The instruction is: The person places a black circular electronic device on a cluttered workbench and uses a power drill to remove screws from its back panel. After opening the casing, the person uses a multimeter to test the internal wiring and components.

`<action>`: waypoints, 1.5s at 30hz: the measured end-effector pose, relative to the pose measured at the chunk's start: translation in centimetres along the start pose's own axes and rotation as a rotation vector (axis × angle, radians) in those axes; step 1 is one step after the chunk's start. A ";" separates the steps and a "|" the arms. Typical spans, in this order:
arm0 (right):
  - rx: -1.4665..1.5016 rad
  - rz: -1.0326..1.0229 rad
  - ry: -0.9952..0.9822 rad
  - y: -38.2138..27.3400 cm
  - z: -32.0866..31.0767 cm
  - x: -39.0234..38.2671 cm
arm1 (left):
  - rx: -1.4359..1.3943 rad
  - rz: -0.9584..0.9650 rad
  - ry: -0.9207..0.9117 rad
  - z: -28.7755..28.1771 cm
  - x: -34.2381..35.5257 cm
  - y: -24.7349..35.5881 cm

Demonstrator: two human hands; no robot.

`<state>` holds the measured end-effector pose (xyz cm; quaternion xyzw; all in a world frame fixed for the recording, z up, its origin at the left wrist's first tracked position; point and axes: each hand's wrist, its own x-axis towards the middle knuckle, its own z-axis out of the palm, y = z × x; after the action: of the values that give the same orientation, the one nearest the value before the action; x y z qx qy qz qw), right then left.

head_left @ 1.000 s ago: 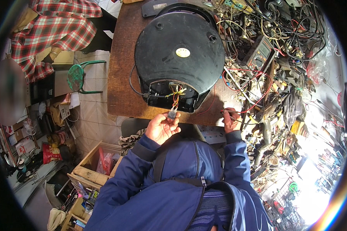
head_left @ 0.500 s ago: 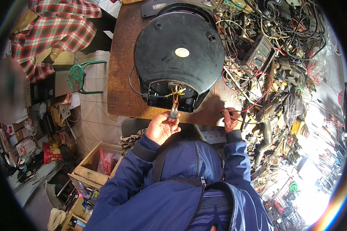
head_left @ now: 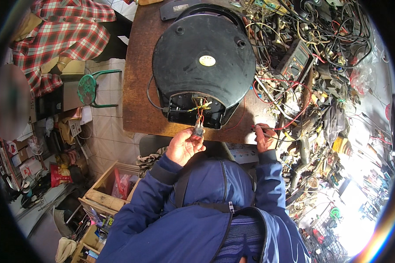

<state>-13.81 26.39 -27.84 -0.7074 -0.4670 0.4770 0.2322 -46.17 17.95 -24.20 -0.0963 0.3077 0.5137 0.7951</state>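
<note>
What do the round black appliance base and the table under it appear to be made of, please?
Round black appliance base: probably matte moulded plastic, going by its dull even surface and moulded recesses. Table: looks like brown wood or laminate board, with a flat worn finish; I cannot tell which.

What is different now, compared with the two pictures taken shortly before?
Nothing has visibly changed. The left hand still pinches the small part on the red wires hanging from the open side of the round black appliance. The right hand still holds a thin tool at the edge of the wooden table.
</note>
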 end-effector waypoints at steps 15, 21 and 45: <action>0.493 0.039 -0.379 -14.1 4.2 -6.1 | 0.493 0.107 0.285 2.3 -0.6 0.7; 0.498 0.123 -0.448 -15.3 7.0 -7.3 | 0.506 0.029 0.307 2.8 -0.8 1.5; 0.355 0.042 -0.392 -14.4 8.6 -7.0 | 0.296 -0.112 0.193 2.6 0.1 2.7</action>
<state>-28.52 25.73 -17.20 -0.5593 -0.3975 0.6839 0.2479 -47.53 20.45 -21.79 -0.0442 0.4489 0.4062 0.7947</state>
